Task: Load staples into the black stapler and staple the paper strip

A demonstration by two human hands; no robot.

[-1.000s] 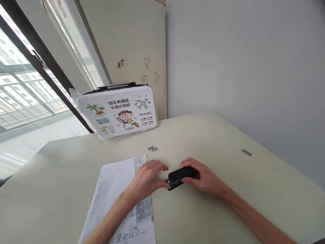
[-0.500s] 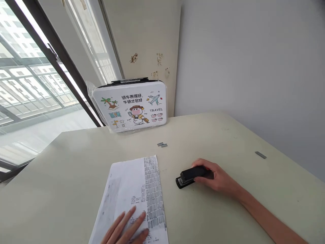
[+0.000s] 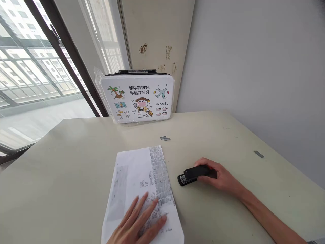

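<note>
A pale table (image 3: 76,162) is filling the view below a big window, with a cartoon TRAVEL case (image 3: 138,98) standing at its far edge against the wall. The printed sheet (image 3: 138,176) is lying near the front, the left hand (image 3: 138,225) pressing flat and open on its lower end, gripping nothing. The right hand (image 3: 218,176) is curling around the rear of the black stapler (image 3: 191,174), just right of the sheet; a careless shove could be skidding it into the paper. Loose staple strips (image 3: 165,138) and another strip (image 3: 259,154) are lying well apart, with open tabletop all round.
</note>
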